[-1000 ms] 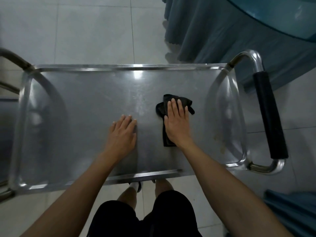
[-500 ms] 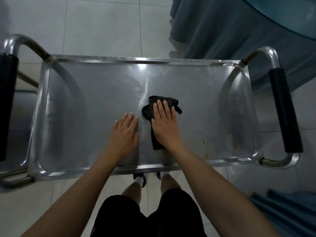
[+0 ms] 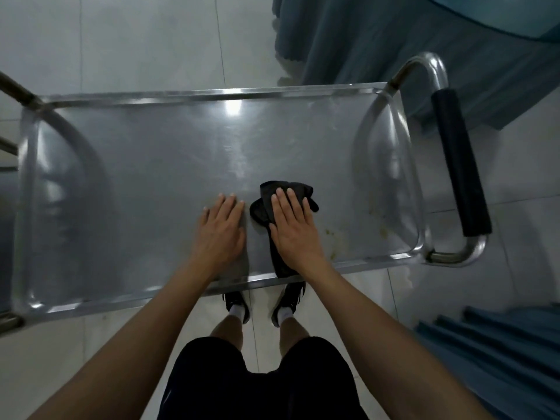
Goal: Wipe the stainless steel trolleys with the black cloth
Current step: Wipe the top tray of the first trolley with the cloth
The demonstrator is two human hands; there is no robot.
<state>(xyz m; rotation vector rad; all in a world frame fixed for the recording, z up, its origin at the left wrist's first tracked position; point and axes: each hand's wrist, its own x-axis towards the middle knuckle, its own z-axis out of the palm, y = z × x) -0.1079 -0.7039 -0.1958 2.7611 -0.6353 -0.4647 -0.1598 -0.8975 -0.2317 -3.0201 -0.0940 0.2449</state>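
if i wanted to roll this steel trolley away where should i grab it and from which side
Take the black foam-sleeved handle bar at the stainless steel trolley's right end, coming from that end with a wrap-around grip. The bar stands clear of the tray on curved tubes, so fingers can close around it. The right hand lies flat on the black cloth; the left hand rests bare.

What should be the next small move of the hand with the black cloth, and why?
Probably slide the right hand, pressed flat on the black cloth, to the right along the trolley top. Yellowish stains lie just beside it near the front rim, not yet wiped. The left hand rests flat and can steady the trolley.
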